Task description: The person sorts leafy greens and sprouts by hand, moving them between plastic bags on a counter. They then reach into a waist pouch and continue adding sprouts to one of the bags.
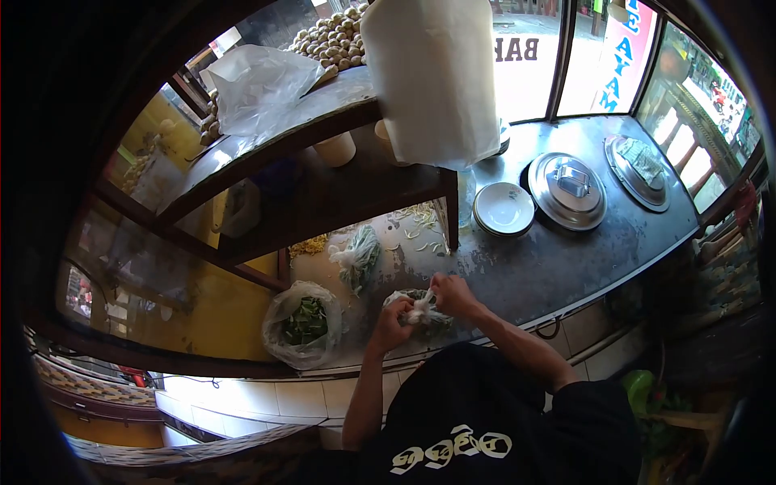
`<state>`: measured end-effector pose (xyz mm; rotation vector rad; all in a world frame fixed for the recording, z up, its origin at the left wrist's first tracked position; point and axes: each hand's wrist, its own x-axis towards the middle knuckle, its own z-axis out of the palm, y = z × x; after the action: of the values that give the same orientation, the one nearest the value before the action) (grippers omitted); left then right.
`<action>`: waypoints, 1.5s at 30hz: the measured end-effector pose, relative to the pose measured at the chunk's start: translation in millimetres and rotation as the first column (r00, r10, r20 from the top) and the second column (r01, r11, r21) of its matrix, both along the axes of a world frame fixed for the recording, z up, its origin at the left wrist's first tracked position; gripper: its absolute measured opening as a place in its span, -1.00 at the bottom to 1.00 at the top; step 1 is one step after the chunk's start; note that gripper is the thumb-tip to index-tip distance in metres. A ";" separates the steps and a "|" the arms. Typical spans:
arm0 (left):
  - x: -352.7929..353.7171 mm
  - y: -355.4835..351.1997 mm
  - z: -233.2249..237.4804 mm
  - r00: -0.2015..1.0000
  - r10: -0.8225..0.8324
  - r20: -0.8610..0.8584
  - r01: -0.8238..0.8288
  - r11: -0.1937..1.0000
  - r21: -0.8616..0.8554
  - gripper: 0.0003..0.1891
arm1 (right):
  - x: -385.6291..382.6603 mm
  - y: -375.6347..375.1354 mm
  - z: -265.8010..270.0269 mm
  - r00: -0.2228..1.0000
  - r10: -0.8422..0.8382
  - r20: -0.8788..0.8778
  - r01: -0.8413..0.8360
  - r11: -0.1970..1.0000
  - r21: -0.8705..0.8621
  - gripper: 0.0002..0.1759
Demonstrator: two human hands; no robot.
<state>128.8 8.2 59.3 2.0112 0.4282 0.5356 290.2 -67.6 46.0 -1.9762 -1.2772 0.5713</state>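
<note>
Near the counter's front edge, both hands grip the gathered neck of a clear plastic bag (422, 314) with dark greens inside. My left hand (393, 326) is closed on the bag's left side. From the right, my right hand (454, 296) pinches a twisted end of the plastic. An open plastic bag of chopped green leaves (305, 322) stands to the left of my hands. Behind them lies a closed plastic bag of greens (360, 259). The fingertips are partly hidden by the plastic.
A stack of white bowls (504, 208), a large lidded metal pot (569, 191) and another round lid with a cloth (642, 163) are on the counter's right. A wooden shelf (275, 137) overhangs the left. White plastic (432, 81) hangs in front. Pale shreds (417, 217) lie scattered behind.
</note>
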 end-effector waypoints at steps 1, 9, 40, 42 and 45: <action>-3.6 -0.7 -0.8 0.999 0.032 -0.007 -0.032 0.998 -0.052 -0.88 | 7.4 1.7 -10.2 1.000 -0.002 -0.001 0.002 1.000 0.000 -0.87; 6.3 25.4 -37.8 0.857 0.510 -0.072 -0.458 0.691 -0.559 -0.91 | 12.5 -3.0 11.5 0.723 0.153 -0.673 -0.073 0.987 0.145 -0.87; 10.2 21.8 -9.3 0.906 0.414 -0.084 -0.407 0.801 -0.439 -0.83 | 4.1 28.2 3.2 0.845 0.109 -0.523 -0.028 0.987 0.161 -0.77; -0.1 31.2 -6.8 0.862 0.505 -0.048 -0.476 0.773 -0.420 -0.85 | 15.7 20.1 0.8 0.817 0.111 -0.565 -0.025 0.987 0.157 -0.77; -9.0 46.0 -8.8 0.770 0.620 0.150 -0.434 0.681 -0.589 -0.90 | 26.2 8.1 3.3 0.796 0.051 -0.603 0.070 0.982 0.175 -0.79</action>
<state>119.7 54.2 50.5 1.1993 0.8636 0.9960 316.4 -59.5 49.3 -1.4564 -0.8704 0.9501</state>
